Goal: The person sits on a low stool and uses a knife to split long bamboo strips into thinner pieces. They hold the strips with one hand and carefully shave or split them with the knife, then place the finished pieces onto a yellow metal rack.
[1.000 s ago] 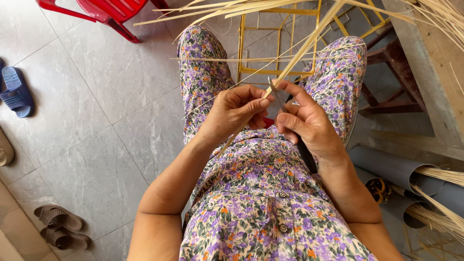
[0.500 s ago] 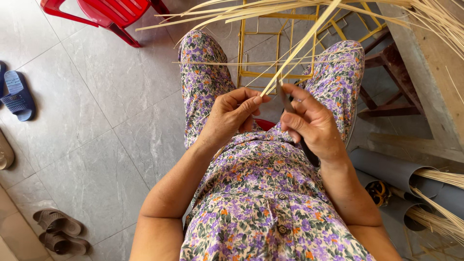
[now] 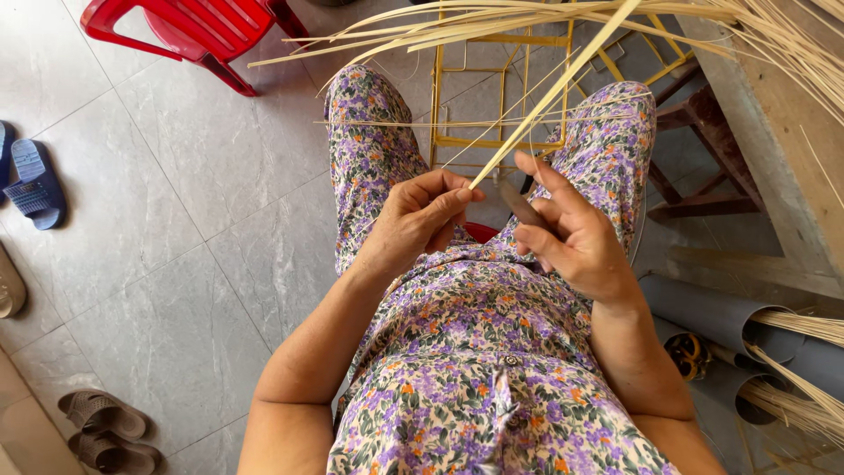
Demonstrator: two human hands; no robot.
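Since 0.5 s ago the hands have drawn apart: left hand pinches the pale strip by its end; right hand grips a dark knife, forefinger lifted.

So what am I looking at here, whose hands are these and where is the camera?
There is no machine: the camera sits on a seated person's head and looks down at their lap. The left hand pinches the end of a pale thin strip that runs up toward a bundle of similar strips. The right hand holds a dark, slim tool, perhaps a blade. On the grey tiled floor stand a red plastic chair, a yellow wire frame and sandals.
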